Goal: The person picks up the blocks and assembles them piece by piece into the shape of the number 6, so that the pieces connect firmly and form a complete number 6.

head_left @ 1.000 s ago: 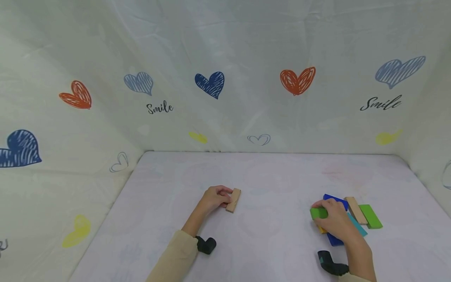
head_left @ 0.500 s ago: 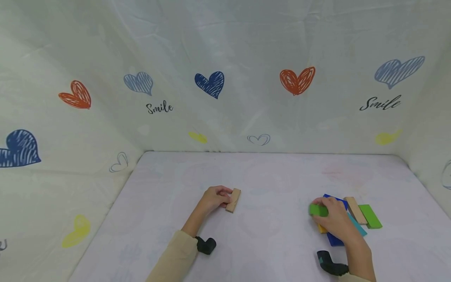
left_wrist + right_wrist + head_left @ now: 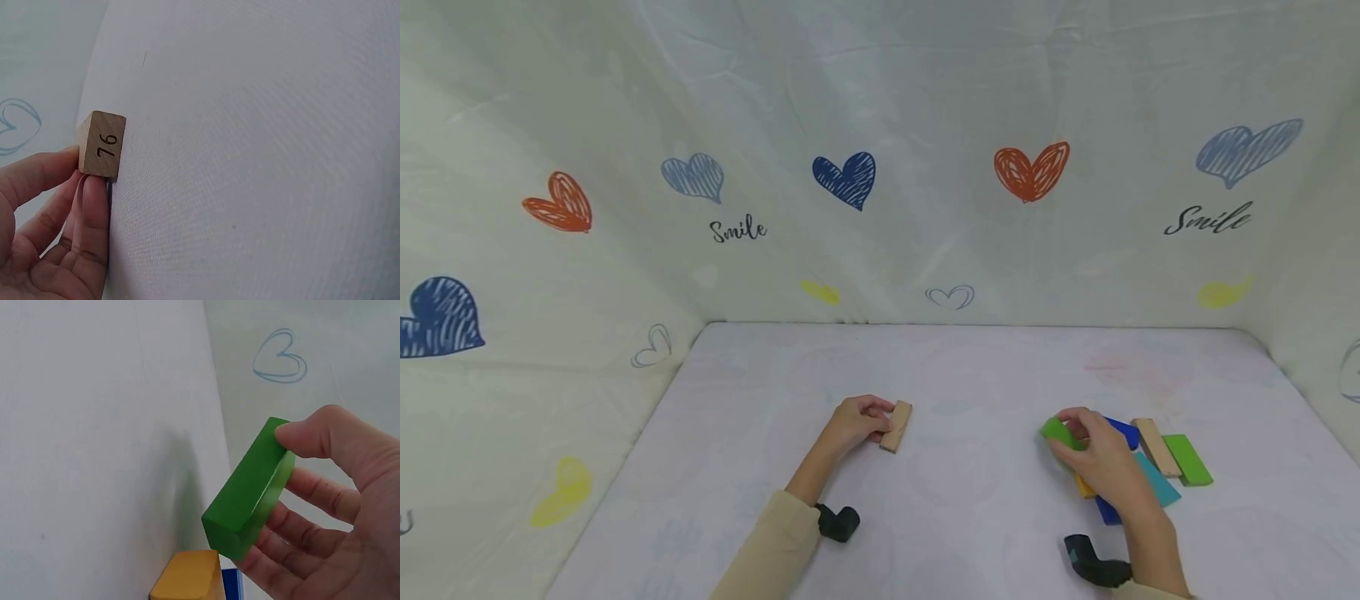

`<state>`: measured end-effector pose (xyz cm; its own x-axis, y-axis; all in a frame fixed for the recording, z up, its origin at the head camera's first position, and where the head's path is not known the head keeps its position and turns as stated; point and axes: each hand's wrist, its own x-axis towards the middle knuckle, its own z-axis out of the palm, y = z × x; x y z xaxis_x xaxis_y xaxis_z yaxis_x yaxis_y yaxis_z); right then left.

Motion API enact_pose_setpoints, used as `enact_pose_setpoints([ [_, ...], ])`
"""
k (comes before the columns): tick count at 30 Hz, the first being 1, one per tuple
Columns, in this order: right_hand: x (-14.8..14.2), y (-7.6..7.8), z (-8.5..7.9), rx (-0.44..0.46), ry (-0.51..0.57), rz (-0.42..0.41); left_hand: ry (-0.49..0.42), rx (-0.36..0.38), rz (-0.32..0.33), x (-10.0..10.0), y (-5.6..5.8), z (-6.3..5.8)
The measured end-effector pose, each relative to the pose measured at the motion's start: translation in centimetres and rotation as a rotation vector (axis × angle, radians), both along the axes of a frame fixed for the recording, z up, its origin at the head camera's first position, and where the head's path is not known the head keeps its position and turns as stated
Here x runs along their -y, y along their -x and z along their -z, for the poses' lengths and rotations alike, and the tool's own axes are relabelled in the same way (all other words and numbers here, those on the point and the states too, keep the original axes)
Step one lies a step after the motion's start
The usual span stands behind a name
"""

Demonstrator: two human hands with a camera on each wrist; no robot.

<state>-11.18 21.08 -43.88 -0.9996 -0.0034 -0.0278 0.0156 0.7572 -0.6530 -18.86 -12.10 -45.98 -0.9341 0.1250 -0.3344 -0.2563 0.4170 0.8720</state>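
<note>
White tabletop (image 3: 970, 533): left hand (image 3: 853, 420), wooden block (image 3: 105, 146) pinched; right hand (image 3: 1102, 458), glossy green block (image 3: 247, 484) pinched.

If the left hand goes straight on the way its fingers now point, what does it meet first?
The near wooden block, it seems: the left hand has fingers touching its side.
</note>
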Motion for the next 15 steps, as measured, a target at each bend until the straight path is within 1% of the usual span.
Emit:
enact_pose_setpoints([
  [7, 1.3, 0.6, 0.0, -0.021, 0.086, 0.001, 0.013, -0.014, -0.001, -0.1, -0.1, -0.1],
  [15, 3.2, 2.3, -0.2, 0.022, 0.222, 0.070, 0.010, -0.020, -0.005, -0.1, -0.1, -0.1],
])
